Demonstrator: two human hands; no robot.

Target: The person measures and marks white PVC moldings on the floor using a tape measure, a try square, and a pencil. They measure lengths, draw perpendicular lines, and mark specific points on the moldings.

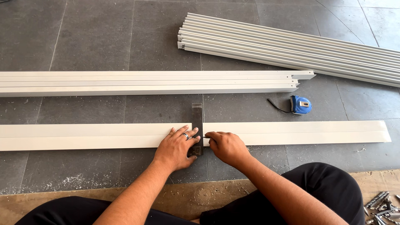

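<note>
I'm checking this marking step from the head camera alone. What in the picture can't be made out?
- Marking tool: the right hand closes over it; only a thin tip shows by the square.
- Square's lower end: under the left hand.
- White strip and stacked profiles: cut off by the left edge.
- Profile bundle: cut off by the right edge.
- Fasteners: too small to identify, cut off at the corner.

One view only: head cam, worn by the person, looks steeply down and fwd from above knees. Close range on both forearms at bottom centre; grey tiled floor [100, 37] fills frame to top edge. White profile strip [291, 132] runs left-right across mid-frame. No 2nd view, no overlap.
</note>
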